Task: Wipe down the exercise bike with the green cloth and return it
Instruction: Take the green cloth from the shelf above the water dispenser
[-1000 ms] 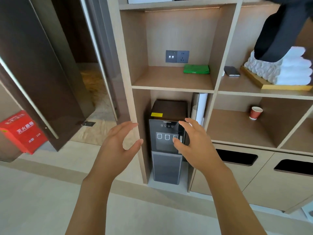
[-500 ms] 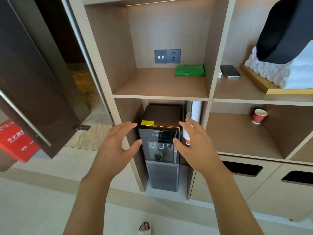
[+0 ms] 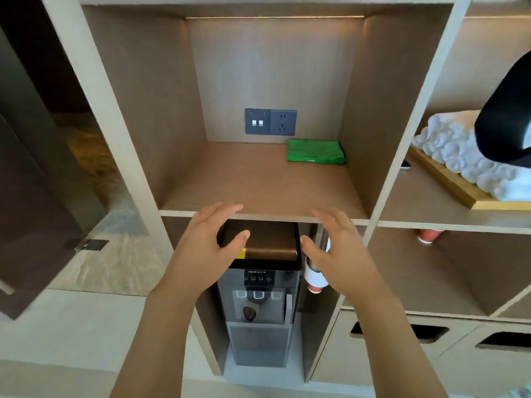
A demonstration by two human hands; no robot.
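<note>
Shelf unit [image 3: 267, 215]: open cubbies; landmark for all below.
Water dispenser [image 3: 258, 297]: in the cubby under the middle shelf board.
Green cloth [image 3: 315, 150]: folded flat, back right corner of the middle cubby, below the wall socket [image 3: 283, 122]; long axis runs left-right.
Left hand [image 3: 205, 248]: at the board's front edge, fingers relaxed, holding nothing.
Right hand [image 3: 336, 254]: same, empty; cloth lies up and ahead, slightly left of it; likely the nearer hand.

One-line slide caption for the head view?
Both open hands, left hand and right hand, raised toward the shelf holding the folded green cloth.
</note>
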